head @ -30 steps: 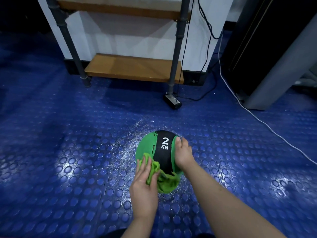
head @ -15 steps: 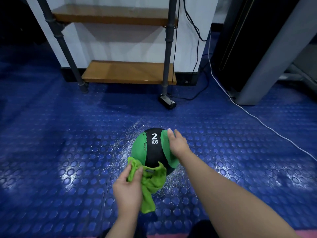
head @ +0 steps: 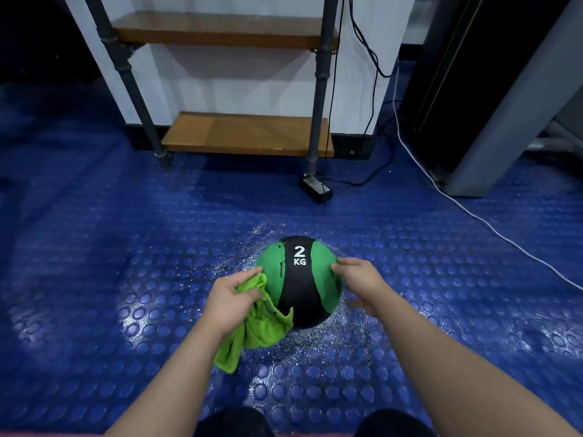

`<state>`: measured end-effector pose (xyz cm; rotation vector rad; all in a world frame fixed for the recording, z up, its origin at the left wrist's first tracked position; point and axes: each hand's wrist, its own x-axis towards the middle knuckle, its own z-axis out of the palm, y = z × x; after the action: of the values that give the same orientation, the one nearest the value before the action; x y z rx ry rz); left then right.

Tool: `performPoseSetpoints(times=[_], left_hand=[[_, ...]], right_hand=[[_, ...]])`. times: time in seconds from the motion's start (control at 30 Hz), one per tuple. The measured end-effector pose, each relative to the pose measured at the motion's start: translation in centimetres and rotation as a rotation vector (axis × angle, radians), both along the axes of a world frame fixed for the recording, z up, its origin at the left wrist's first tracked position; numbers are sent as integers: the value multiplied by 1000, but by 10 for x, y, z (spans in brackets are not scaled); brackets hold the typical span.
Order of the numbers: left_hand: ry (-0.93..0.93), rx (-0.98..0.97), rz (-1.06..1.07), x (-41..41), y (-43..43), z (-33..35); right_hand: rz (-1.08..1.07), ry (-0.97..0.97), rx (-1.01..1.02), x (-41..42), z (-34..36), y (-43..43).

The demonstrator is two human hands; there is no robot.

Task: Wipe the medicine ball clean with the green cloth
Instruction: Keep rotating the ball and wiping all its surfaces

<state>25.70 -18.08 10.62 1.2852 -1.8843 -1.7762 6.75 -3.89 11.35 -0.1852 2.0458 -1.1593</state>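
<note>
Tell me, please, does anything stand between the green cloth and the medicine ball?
Nothing visible: the left hand holds the green cloth against the left side of the medicine ball; the right hand rests on its right.

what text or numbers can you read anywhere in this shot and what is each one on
"2": white numeral on the black band of the medicine ball.
"KG": white letters just below the numeral, on the same black band.
Small black box on the floor: any marking on it is too small to read.
Green cloth: no text shows on it.
</note>
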Motion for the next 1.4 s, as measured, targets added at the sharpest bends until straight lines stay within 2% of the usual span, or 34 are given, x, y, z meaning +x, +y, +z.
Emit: performPoseSetpoints(times=[0.1,0.17,0.27,0.3,0.37,0.47,0.63,0.73,0.87,0.93,1.4], left_hand=[[29,6,210,-3,2,-2],[5,28,259,-7,-1,-3],[28,226,110,-14,-1,0],[3,238,33,-16,-1,3],[-33,191,-40,-21,4,3],[-33,108,2,-26,10,0],[-29,98,22,-22,12,0],[-99,-9,-11,-17,10,-2],[-319,-447,-84,-14,8,-4],[-351,-560,-121,-14,7,-1],[-384,-672,-224,-11,14,10]], right_hand=[[-12,19,-8,-3,-3,9],[-38,-24,-40,-4,-7,14],[-88,-98,-101,-5,-15,22],[-93,-106,-115,-4,-18,23],[-91,-110,-139,-3,-20,23],[-68,-79,-139,-2,-18,22],[-33,-33,-148,1,-15,21],[-11,-4,-140,2,-11,21],[-7,27,-159,3,-13,19],[-13,41,-177,5,-13,18],[-16,176,-145,18,-6,32]])
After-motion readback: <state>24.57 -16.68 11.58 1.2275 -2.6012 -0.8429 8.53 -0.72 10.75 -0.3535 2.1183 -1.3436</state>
